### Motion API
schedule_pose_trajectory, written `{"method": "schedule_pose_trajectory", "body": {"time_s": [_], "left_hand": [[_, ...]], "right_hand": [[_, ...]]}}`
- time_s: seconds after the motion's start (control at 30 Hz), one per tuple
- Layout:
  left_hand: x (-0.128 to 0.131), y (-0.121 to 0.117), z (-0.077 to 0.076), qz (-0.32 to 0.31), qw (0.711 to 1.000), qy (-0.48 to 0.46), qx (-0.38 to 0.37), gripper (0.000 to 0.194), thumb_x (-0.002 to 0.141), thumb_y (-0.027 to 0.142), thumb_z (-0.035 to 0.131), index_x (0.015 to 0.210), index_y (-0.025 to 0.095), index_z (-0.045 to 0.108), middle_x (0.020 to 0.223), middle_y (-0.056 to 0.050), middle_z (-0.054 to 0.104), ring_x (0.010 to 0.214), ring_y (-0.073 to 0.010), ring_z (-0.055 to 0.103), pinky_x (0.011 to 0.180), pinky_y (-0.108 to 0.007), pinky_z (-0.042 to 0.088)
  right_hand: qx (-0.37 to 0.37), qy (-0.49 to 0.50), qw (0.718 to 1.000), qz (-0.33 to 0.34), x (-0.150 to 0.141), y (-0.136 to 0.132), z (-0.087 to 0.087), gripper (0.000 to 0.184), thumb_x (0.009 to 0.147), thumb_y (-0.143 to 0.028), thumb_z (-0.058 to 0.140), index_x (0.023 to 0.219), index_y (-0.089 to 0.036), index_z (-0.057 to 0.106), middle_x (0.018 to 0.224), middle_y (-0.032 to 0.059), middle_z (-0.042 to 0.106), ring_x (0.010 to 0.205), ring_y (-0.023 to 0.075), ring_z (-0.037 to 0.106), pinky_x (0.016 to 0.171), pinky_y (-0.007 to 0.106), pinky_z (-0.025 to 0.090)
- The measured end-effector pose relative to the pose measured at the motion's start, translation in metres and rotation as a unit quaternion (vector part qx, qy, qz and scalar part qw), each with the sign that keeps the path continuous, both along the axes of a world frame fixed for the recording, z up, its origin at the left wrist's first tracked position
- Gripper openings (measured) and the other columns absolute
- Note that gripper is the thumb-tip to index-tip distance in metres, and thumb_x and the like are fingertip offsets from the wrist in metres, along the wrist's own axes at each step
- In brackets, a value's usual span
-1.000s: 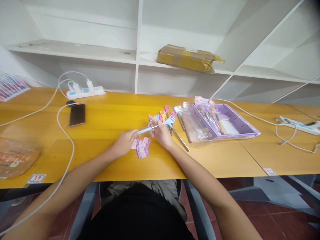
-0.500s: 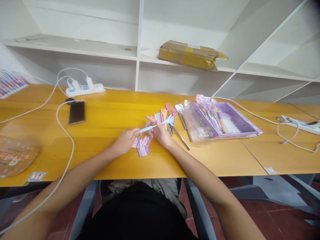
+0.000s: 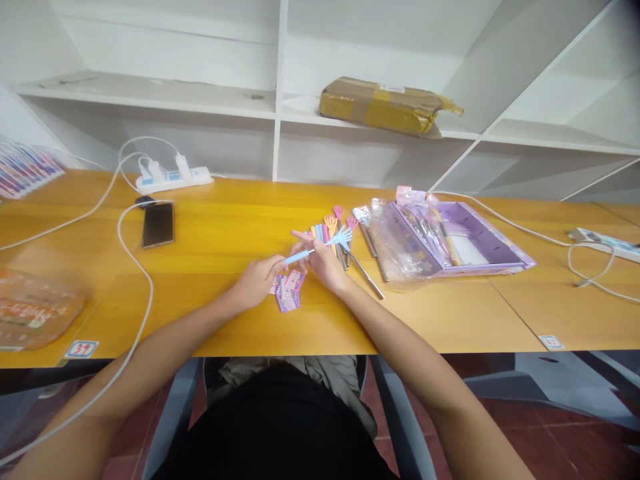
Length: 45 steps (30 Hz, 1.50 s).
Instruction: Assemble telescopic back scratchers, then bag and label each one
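From the head camera I find the left hand [image 3: 259,280] closed around the light-blue handle of a telescopic back scratcher [image 3: 299,257]. The right hand [image 3: 325,265] is half curled at its metal shaft, just short of the blue hand-shaped head, with the forefinger extended to the left. The scratcher is above the desk [image 3: 235,233], tilted, head to the right and farther from the body.

I note the surroundings as follows. Behind the right hand lies a cluster of other scratchers [image 3: 331,225], pink and yellow heads among them; the hand hides part of it, so I cannot count them. Below the two hands lies a small heap of pink and purple cards [image 3: 287,298]. To the right, crumpled clear plastic wrap [image 3: 400,257] lies against a purple box [image 3: 523,259] holding wrapped items — an obstruction on that side.

On the left, a white cable [image 3: 136,263] loops over the desk and crosses the left forearm in my view. Beyond it I record a smartphone [image 3: 159,225], a power strip [image 3: 175,180] with plugs seated, and a blurred orange package [image 3: 40,310]. A taped cardboard parcel [image 3: 380,107] rests on the shelf, well apart from the hands.
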<state>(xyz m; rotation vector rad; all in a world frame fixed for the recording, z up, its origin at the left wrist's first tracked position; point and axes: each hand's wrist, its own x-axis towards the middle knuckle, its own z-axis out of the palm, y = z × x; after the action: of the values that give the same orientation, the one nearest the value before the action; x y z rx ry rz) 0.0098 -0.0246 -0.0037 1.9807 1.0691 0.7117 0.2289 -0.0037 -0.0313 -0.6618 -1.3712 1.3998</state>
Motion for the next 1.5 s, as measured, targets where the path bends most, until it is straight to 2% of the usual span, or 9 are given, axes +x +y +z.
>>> {"method": "schedule_pose_trajectory", "body": {"time_s": [0.27,0.4,0.47,0.6,0.77,0.93,1.07,1.27,1.5], "left_hand": [[-0.004,0.012,0.013,-0.072,0.962,-0.144,-0.219,0.047,0.1,0.068,0.049,0.09,0.022,0.054,0.06,0.01,0.025,0.048,-0.0092,0.023,0.047,-0.024,0.025],[-0.019,0.006,0.028,-0.079,0.962,-0.116,-0.236,0.049,0.101,0.069,0.046,0.086,0.023,0.051,0.06,0.009,0.026,0.048,-0.0094,0.02,0.046,-0.025,0.021],[-0.027,-0.003,0.035,-0.096,0.975,-0.06,-0.194,0.05,0.102,0.069,0.042,0.084,0.023,0.052,0.061,0.006,0.035,0.049,-0.0113,0.031,0.048,-0.025,0.029],[-0.04,-0.031,0.035,-0.117,0.987,0.108,0.02,0.039,0.106,0.057,0.047,0.1,0.024,0.066,0.097,-0.006,0.07,0.087,-0.0222,0.064,0.08,-0.033,0.051],[-0.045,-0.06,0.018,-0.102,0.94,0.261,0.192,0.032,0.11,0.04,0.043,0.103,0.021,0.068,0.1,-0.012,0.073,0.09,-0.0278,0.067,0.083,-0.038,0.051],[-0.072,-0.052,0.018,-0.094,0.898,0.33,0.274,0.029,0.109,0.032,0.046,0.091,0.022,0.066,0.087,-0.009,0.069,0.084,-0.0277,0.064,0.078,-0.039,0.048],[-0.133,-0.038,0.029,-0.028,0.888,0.363,0.283,0.032,0.107,0.035,0.045,0.086,0.024,0.065,0.087,-0.009,0.069,0.085,-0.0292,0.062,0.079,-0.041,0.048],[-0.193,-0.044,0.026,0.005,0.906,0.353,0.234,0.036,0.106,0.042,0.043,0.084,0.026,0.065,0.084,-0.006,0.069,0.086,-0.0289,0.063,0.076,-0.038,0.046],[-0.18,-0.047,0.004,0.006,0.919,0.337,0.203,0.041,0.108,0.052,0.041,0.089,0.025,0.067,0.09,-0.006,0.072,0.089,-0.0274,0.066,0.084,-0.038,0.051]], "right_hand": [[-0.002,0.057,0.995,-0.078,0.039,0.011,0.053,0.042,0.102,-0.057,0.061,0.13,-0.027,0.07,0.092,0.001,0.061,0.06,0.0114,0.044,0.056,0.028,0.048],[0.1,-0.09,0.976,-0.171,0.067,-0.017,0.066,0.045,0.1,-0.046,0.068,0.142,-0.033,0.061,0.097,0.0025,0.063,0.069,0.0162,0.055,0.067,0.033,0.054],[0.193,-0.254,0.933,-0.165,0.077,-0.04,0.066,0.036,0.102,-0.036,0.065,0.138,-0.032,0.064,0.109,0.0061,0.066,0.086,0.0214,0.064,0.078,0.038,0.057],[0.349,-0.524,0.764,-0.142,0.082,-0.088,0.056,0.03,0.107,-0.015,0.046,0.123,-0.024,0.07,0.108,0.0101,0.069,0.097,0.0257,0.067,0.084,0.038,0.053],[0.424,-0.62,0.646,-0.139,0.063,-0.127,0.045,0.026,0.108,-0.013,0.047,0.123,-0.018,0.067,0.094,0.009,0.07,0.084,0.0245,0.065,0.073,0.036,0.048],[0.431,-0.616,0.638,-0.167,0.091,-0.136,0.039,0.029,0.106,-0.012,0.049,0.124,-0.021,0.069,0.095,0.0094,0.073,0.086,0.0247,0.067,0.073,0.036,0.049],[0.358,-0.624,0.643,-0.263,0.186,-0.15,0.029,0.037,0.102,-0.014,0.049,0.127,-0.027,0.073,0.114,0.0129,0.077,0.101,0.0288,0.073,0.085,0.042,0.056],[0.253,-0.662,0.568,-0.418,0.31,-0.197,-0.005,0.045,0.094,-0.016,0.045,0.121,-0.037,0.075,0.099,0.0115,0.08,0.086,0.0301,0.076,0.072,0.043,0.055],[0.148,-0.625,0.63,-0.437,0.329,-0.195,-0.046,0.031,0.083,-0.03,0.057,0.11,-0.031,0.072,0.074,0.0081,0.077,0.056,0.0312,0.073,0.05,0.039,0.05]]}}
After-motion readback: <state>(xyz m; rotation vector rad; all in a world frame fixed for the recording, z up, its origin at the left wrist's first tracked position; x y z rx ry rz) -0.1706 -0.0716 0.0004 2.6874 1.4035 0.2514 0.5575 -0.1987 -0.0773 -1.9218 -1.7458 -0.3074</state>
